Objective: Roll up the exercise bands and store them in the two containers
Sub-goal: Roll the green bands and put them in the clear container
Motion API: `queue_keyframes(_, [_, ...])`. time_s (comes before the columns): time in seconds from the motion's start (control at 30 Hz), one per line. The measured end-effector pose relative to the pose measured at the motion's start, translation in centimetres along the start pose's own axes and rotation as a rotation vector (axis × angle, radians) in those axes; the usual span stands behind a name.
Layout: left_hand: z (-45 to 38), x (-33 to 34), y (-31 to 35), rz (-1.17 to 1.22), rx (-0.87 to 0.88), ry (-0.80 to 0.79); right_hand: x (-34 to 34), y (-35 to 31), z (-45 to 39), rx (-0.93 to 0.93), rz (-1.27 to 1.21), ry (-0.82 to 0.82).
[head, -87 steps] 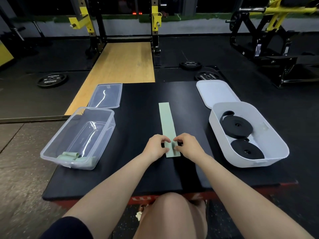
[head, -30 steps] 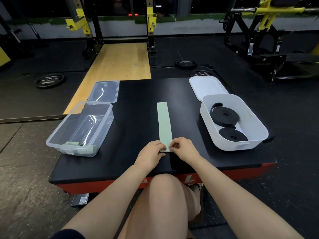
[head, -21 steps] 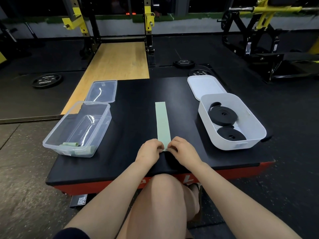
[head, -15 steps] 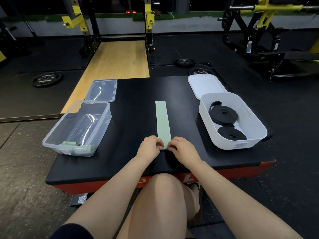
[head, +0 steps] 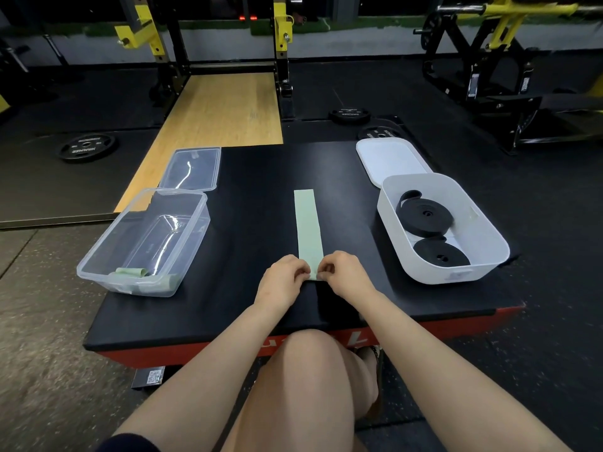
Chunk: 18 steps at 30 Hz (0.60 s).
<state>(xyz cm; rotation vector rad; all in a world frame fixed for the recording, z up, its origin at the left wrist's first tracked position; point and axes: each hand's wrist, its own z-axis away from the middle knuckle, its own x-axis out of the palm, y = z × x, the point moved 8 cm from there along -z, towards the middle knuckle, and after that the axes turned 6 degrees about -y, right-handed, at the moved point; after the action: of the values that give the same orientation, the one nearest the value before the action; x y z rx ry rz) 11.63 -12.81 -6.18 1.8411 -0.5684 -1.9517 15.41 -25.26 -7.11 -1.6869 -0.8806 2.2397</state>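
While both hands work at the near edge of the black platform (head: pixel 261 177), the scene reads from 9 o'clock across to 3 o'clock. At 9 o'clock stands a clear plastic container (head: pixel 143 243), with rolled pale green bands (head: pixel 130 273) lying at its near end; its clear lid (head: pixel 191 168) lies flat just beyond it, toward 11 o'clock. At the centre a pale green band (head: pixel 307 223) lies flat and straight, a long matte strip running toward 12 o'clock. The left hand (head: pixel 283 278) and right hand (head: pixel 342 274) meet at the band's near end, fingers curled and pinching that end between fingertips and thumbs. At 3 o'clock sits a white container (head: pixel 489 243) holding two tightly coiled black bands (head: pixel 424 215), with its white lid (head: pixel 390 158) lying partly beneath its far rim
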Motion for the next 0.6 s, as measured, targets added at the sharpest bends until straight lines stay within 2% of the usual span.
queue_keyframes(0.23, [-0.2, 0.3, 0.3, -0.109, 0.075, -0.043, 0.0, 0.7, -0.4, 0.065, -0.045, 0.020])
queue_keyframes(0.47, [-1.8, 0.2, 0.0, -0.053, 0.021, -0.104, -0.1, -1.2, 1.2, -0.186, 0.169, 0.119])
queue_keyframes(0.6, [-2.5, 0.3, -0.5, 0.014, -0.028, -0.143, 0.1, -1.2, 1.1, -0.219, 0.189, 0.124])
